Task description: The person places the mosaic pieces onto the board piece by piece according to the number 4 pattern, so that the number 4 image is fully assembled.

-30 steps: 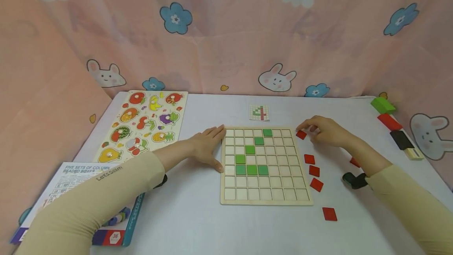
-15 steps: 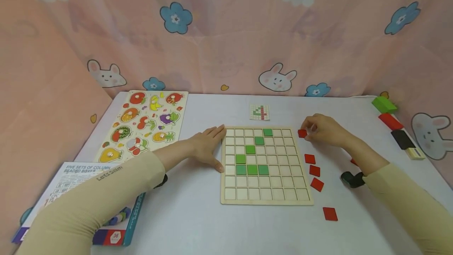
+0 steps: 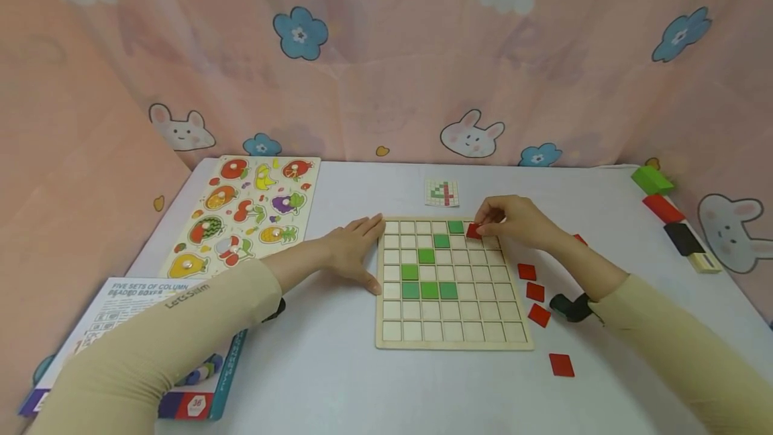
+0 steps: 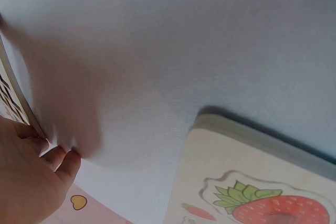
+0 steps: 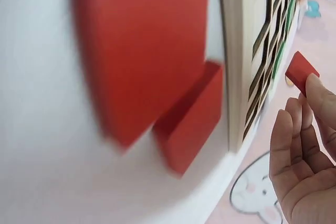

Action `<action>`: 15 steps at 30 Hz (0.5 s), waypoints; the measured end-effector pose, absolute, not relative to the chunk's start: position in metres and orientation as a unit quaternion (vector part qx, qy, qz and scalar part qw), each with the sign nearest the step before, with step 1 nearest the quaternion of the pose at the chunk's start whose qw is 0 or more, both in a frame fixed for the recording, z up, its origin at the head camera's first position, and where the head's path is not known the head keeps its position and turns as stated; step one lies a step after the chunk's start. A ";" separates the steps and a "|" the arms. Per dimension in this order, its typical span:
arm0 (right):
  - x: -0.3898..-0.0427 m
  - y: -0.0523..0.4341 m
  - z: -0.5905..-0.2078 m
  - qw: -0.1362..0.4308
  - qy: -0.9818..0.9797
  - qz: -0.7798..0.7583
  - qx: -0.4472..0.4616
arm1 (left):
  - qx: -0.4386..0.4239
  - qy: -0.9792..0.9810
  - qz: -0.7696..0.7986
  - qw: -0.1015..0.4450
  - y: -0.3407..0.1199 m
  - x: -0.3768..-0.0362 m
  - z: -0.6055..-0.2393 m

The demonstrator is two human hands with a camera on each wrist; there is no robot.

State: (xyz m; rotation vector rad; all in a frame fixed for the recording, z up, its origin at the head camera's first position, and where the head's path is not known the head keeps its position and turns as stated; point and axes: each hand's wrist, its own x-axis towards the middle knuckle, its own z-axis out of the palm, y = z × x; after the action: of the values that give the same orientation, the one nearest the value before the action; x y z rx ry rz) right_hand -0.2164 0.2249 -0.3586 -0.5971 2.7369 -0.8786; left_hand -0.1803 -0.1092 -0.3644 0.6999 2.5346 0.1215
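The right hand pinched one red tile over the grid board, which held six green tiles. The left hand lay flat, fingers straight, against the board's edge. Five red tiles lay on the surface.

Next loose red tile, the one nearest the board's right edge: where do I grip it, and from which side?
Take the red tile by two opposite side edges with the fingers, coming straight down from above. It lies flat and thin on the table, so its edges are the only hold. It sits apart from the grid board and from the tile below it, so there is probably room at its edges.
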 end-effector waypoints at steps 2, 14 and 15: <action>-0.216 0.216 -0.361 0.109 0.922 -0.302 -0.216 | 0.258 0.932 0.044 0.253 -0.110 -0.180 -0.365; -0.219 0.198 -0.372 0.126 0.921 -0.291 -0.226 | 0.258 0.933 0.043 0.248 -0.110 -0.181 -0.367; -0.219 0.197 -0.372 0.126 0.921 -0.291 -0.228 | 0.256 0.933 0.042 0.248 -0.110 -0.181 -0.367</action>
State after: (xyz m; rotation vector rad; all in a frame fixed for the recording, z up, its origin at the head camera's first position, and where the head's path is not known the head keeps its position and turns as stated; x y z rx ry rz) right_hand -0.2195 0.1967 -0.3717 -0.6631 2.6817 -0.8485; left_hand -0.1806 -0.1102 -0.3669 0.6984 2.5445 0.1158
